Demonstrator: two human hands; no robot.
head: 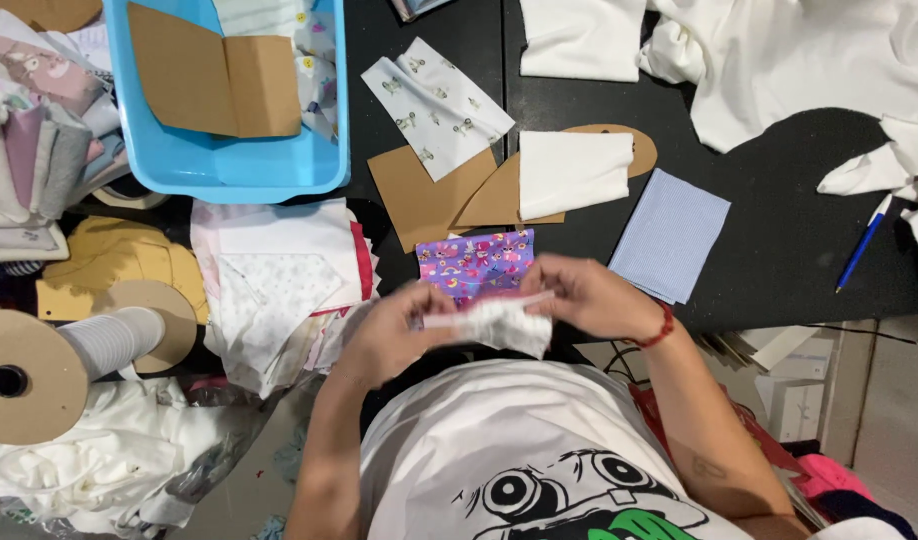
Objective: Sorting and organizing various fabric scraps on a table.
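Observation:
Both hands meet just over the near edge of the black table (779,240). My left hand (394,330) and my right hand (589,297) together hold a small piece of white fabric (499,322), pinching its ends with a narrow white strip along its top. Right behind the hands lies a purple patterned fabric piece (476,262). A red bead bracelet (661,330) is on my right wrist.
A blue plastic bin (229,165) with cardboard patterns stands at the back left. Brown cardboard shapes (419,195), a printed white piece (434,105), a folded white piece (571,172) and a light blue square (669,235) lie on the table. A blue pen (864,245) rests right. An elastic spool (39,370) sits left.

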